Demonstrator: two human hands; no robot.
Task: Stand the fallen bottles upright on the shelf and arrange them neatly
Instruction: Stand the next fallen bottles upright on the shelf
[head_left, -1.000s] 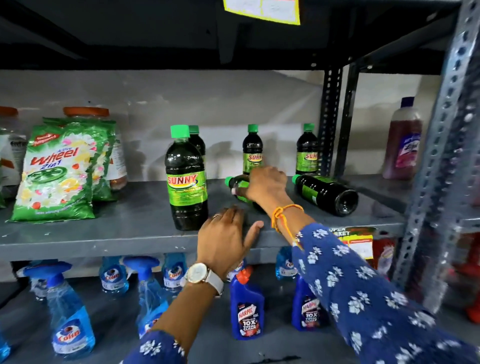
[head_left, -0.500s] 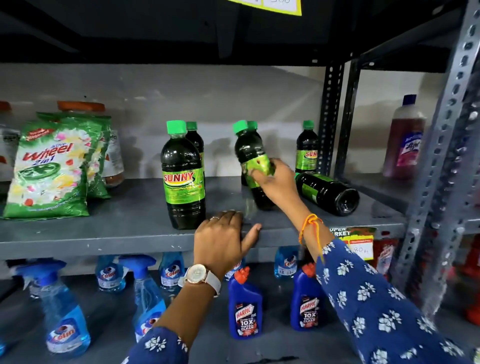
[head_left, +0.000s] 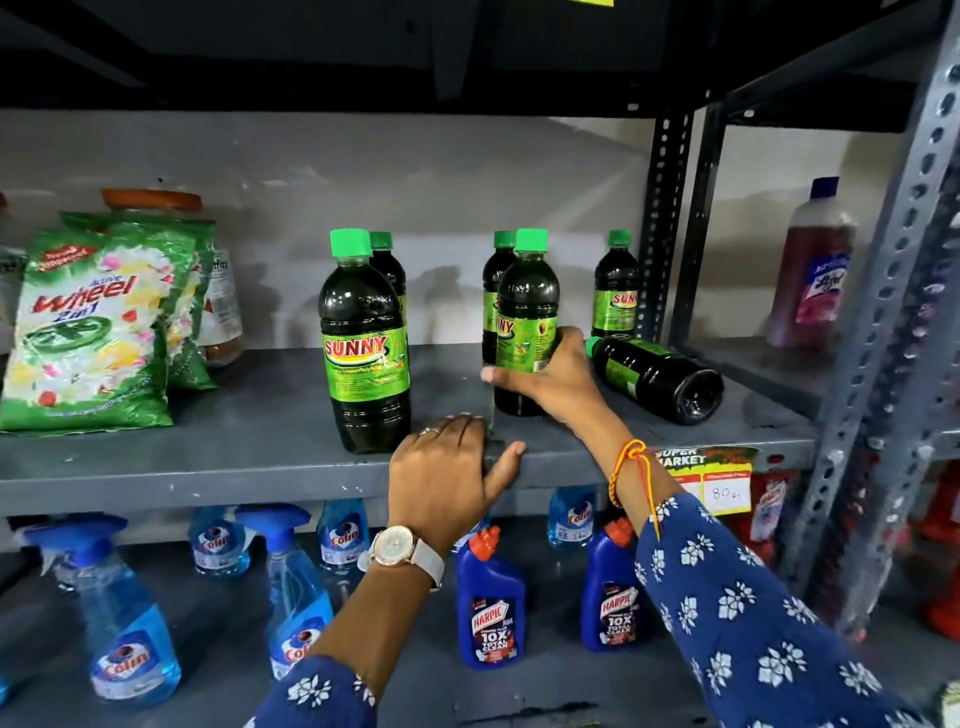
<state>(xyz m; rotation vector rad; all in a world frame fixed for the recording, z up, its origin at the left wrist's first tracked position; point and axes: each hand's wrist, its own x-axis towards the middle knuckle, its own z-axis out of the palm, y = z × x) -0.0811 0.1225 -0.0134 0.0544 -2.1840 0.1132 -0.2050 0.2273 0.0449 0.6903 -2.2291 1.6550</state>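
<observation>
Gripping a dark bottle (head_left: 525, 332) around its green label: right hand (head_left: 553, 382), fingers curled round the body, bottle upright with base on the grey shelf (head_left: 249, 447). Resting on the shelf's front edge just in front of that bottle: left hand (head_left: 447, 475), fingers loosely spread, holding nothing. Lying on its side just right of the held bottle, base toward camera: one more bottle (head_left: 657, 376). Standing left of it, near the shelf front: a Sunny bottle (head_left: 364, 345). Upright behind, by the back wall: three more bottles.
</observation>
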